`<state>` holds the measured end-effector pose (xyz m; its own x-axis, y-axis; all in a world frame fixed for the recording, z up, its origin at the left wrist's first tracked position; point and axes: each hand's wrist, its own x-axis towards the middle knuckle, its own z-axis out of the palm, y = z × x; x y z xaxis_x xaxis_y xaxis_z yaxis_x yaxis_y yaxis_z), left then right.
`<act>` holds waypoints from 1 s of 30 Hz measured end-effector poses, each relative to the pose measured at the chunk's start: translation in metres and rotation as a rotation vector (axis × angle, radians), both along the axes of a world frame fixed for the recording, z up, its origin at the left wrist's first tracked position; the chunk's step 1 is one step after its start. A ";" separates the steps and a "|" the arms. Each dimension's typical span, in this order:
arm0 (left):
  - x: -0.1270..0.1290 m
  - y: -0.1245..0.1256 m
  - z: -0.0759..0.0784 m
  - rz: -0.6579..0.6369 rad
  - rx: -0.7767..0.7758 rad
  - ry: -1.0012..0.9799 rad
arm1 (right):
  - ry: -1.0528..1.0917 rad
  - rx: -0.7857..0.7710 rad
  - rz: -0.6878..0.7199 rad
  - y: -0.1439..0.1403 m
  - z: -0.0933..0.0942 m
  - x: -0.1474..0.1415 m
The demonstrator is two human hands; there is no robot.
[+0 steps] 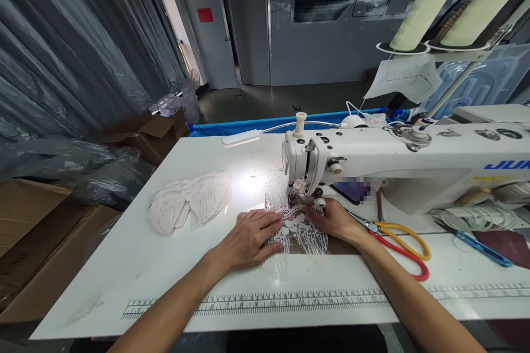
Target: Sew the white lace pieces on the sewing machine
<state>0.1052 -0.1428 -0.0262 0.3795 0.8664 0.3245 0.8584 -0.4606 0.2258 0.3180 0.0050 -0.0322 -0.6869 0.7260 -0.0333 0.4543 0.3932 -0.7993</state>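
Note:
White fringed lace trim (304, 230) lies under the needle area of a white sewing machine (351, 149), its tassels hanging toward me. My left hand (259, 234) rests flat on the lace's left part, fingers stretched toward the presser foot. At the lace's right edge, my right hand (333, 219) pinches the scalloped band close to the foot; its fingertips are partly hidden. More lace shows behind the foot. Scissors (397, 237) with one orange and one red handle lie just right of my right hand.
Pale lace pieces (190, 201) lie on the table's left. A printed ruler (265, 303) runs along the front edge. Blue thread snips (484, 248) lie at right. Thread cones (422, 19) stand behind the machine. A lamp (242, 138) lights the table; cardboard boxes (37, 242) stand left.

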 end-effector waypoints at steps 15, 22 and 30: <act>-0.002 0.000 0.005 0.205 0.226 -0.144 | 0.048 -0.135 0.095 0.003 0.006 0.005; 0.009 -0.006 0.014 0.397 -0.164 -0.655 | 0.033 -0.260 0.103 -0.001 0.008 0.007; 0.010 -0.002 0.013 0.428 -0.606 -1.107 | 0.008 -0.455 0.125 -0.032 0.022 -0.018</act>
